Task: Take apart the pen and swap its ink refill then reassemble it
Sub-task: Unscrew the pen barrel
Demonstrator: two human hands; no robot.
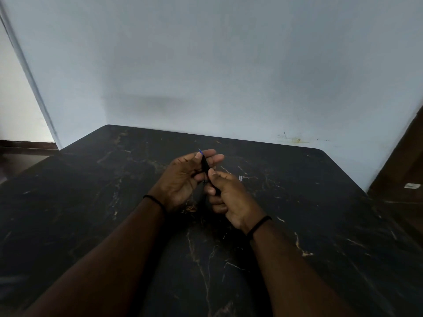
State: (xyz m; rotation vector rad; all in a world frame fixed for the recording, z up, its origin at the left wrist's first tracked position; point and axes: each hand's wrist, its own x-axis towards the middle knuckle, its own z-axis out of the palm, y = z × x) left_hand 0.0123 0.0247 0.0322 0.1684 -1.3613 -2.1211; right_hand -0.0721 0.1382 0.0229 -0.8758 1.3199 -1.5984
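Seen from the head camera, two hands meet above the middle of a black marble-patterned table [320, 225] set against a pale wall [229, 65]. Much of the dark pen [205, 167] is lost against the dim surface and hidden by fingers; only its upper stretch and a thin blue tip [200, 152] show clearly. The left hand [183, 179] pinches the pen near that tip, thumb against curled fingers, other fingers extended beyond. The right hand [226, 193] grips the pen's lower part, thumb pressed along it, fingers curled under. The pen slants up and away between both hands. A small pale object [241, 178], too blurred to identify, lies on the table just right of the hands. Both wrists wear black bands [258, 225]
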